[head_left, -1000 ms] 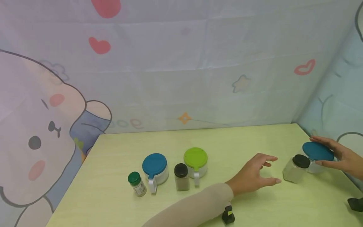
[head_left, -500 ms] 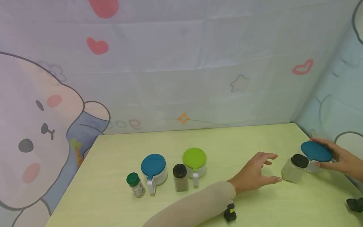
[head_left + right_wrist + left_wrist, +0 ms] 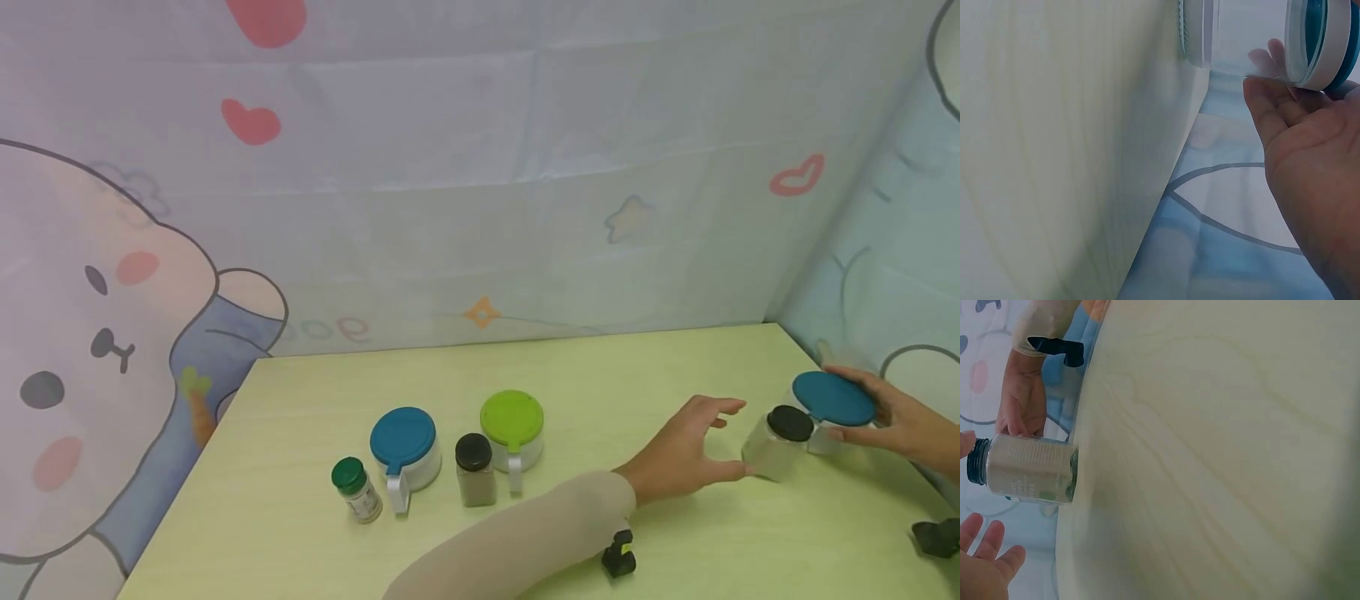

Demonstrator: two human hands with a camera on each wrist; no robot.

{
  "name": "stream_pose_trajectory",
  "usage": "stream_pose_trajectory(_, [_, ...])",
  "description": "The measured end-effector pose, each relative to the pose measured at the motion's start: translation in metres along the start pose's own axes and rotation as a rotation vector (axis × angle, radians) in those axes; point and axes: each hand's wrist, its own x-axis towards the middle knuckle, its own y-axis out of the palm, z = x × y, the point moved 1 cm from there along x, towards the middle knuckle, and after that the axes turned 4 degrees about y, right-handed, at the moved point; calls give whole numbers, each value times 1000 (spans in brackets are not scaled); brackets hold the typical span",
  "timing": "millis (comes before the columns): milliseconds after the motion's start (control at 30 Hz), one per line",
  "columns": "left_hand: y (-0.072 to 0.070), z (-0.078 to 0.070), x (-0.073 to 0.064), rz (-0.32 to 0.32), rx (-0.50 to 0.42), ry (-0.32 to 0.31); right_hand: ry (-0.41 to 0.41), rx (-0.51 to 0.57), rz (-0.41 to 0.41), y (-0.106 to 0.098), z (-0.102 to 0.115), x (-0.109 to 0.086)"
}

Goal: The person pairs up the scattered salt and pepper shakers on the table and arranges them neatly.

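Observation:
My left hand reaches out with thumb and fingers spread wide beside a clear spice jar with a black lid. Its thumb tip is right by the jar; whether they touch I cannot tell. In the left wrist view the same spice jar shows a printed side, with the fingers apart from it. At the table's right side, my right hand holds a clear seasoning jar with a blue lid, thumb in front and fingers behind. The right wrist view shows fingers curled at that seasoning jar.
A green-lidded shaker, a blue-lidded handled jar, a black-lidded spice jar and a green-lidded handled jar stand on the table's left half. Printed cloth hangs behind the table and on its right.
My left hand has moved a little to the right, nearer the black-lidded spice jar. The right hand stays at the blue-lidded seasoning jar. The whole head view has shifted slightly.

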Motion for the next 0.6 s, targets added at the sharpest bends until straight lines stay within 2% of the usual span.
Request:
stream_pose_trajectory(333, [3,-4,9,-8,39,13,-2,-40,2,0,12,2])
stream_pose_trajectory(600, [8,-6,16,-24,5,-5,12,-57,0,-2,10,1])
